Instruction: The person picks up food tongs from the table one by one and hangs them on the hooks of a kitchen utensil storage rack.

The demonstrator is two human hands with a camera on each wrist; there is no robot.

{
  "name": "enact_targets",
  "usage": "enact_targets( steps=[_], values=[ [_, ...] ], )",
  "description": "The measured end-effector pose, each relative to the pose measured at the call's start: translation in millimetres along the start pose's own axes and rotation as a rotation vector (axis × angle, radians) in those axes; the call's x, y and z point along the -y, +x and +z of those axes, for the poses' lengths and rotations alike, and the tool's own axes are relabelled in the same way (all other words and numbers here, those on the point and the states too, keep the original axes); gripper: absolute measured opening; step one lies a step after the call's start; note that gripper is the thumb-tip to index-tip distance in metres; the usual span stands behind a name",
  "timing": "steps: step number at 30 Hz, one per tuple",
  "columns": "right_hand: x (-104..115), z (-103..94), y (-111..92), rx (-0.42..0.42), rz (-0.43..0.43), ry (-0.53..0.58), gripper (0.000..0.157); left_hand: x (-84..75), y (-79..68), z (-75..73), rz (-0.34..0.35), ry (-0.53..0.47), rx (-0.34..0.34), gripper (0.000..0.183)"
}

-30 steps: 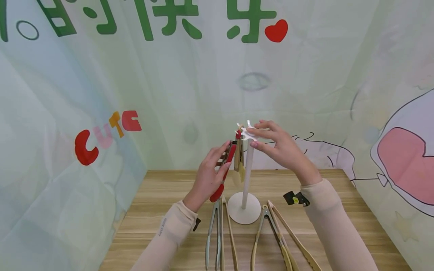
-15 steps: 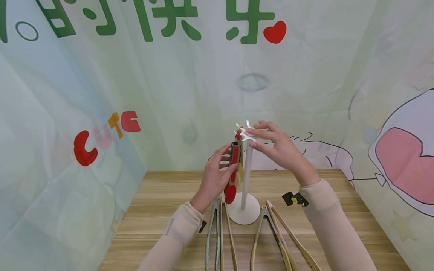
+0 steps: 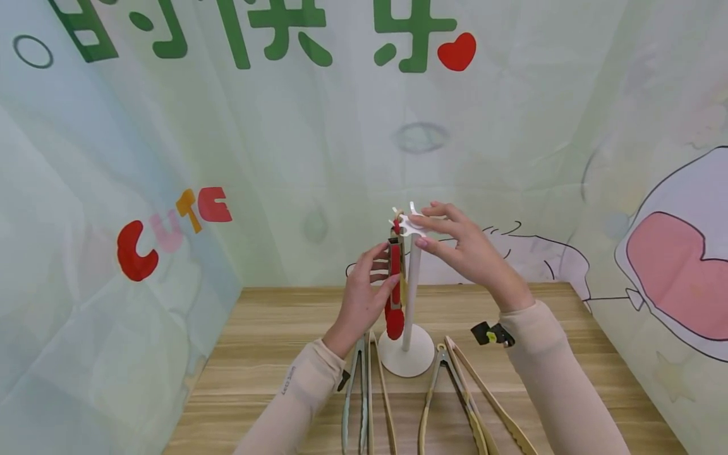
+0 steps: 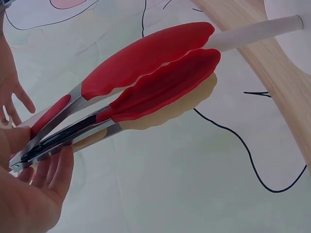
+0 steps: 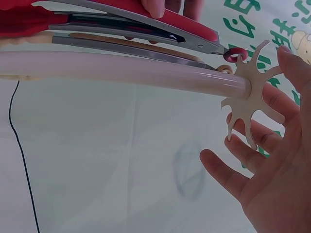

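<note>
My left hand (image 3: pixel 364 297) holds red-and-metal tongs (image 3: pixel 395 278) upright, thumb on one side and fingers on the other, left of the white stand's pole (image 3: pixel 413 278). In the left wrist view, the red tips (image 4: pixel 165 82) point down toward the base. The red end ring (image 5: pixel 236 53) sits at one hook of the stand's top disc (image 5: pixel 245 92) in the right wrist view. Beige tongs (image 5: pixel 146 48) hang right beside the red pair, mostly hidden by it in the head view. My right hand (image 3: pixel 463 243) grips the hooked disc's edge with fingertips and thumb.
Several tongs lie spread on the wooden table (image 3: pixel 273 354) in front of the stand's round base (image 3: pixel 406 360): grey-blue tongs (image 3: pixel 354 398) and beige tongs (image 3: pixel 382 398) at left, more beige tongs (image 3: pixel 435 392) at right. A printed cloth (image 3: pixel 318 158) stands behind.
The red tongs have swung from a slant to nearly vertical, closer to the pole and turned. My left hand has moved slightly right with them. My right hand stays on the disc.
</note>
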State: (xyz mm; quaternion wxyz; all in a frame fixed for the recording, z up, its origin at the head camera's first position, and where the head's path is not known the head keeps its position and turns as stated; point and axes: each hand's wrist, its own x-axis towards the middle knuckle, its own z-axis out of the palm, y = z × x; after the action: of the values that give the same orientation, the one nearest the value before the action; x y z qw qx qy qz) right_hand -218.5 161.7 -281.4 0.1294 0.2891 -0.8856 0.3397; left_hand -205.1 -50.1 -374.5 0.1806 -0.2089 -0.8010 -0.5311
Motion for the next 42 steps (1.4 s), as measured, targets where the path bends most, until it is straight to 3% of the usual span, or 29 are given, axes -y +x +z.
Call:
enact_targets(
  steps=[16,26,32,35,38,42],
  values=[
    [0,-0.3,0,0.008,0.017,0.006,0.047,4.2,-1.0,3.4,-0.008,0.017,-0.022,0.052],
    [-1,-13.4,4,0.12,0.024,-0.041,0.051,6.3,-1.8,3.5,-0.026,0.011,-0.02,0.052],
    [2,-16.3,6,0.152,0.048,-0.029,0.053,8.8,-7.2,-4.4,-0.061,-0.022,-0.022,0.054],
    [3,-16.4,6,0.149,0.051,-0.027,0.053,17.9,-14.7,-9.5,-0.072,-0.025,-0.032,0.05],
    [3,-16.4,7,0.137,0.04,-0.032,0.054,37.9,-29.2,-11.7,-0.103,0.008,-0.043,0.041],
    [6,-15.8,7,0.116,0.026,-0.046,0.055,68.6,-57.0,-11.2,-0.21,0.114,0.014,0.032]
  ],
)
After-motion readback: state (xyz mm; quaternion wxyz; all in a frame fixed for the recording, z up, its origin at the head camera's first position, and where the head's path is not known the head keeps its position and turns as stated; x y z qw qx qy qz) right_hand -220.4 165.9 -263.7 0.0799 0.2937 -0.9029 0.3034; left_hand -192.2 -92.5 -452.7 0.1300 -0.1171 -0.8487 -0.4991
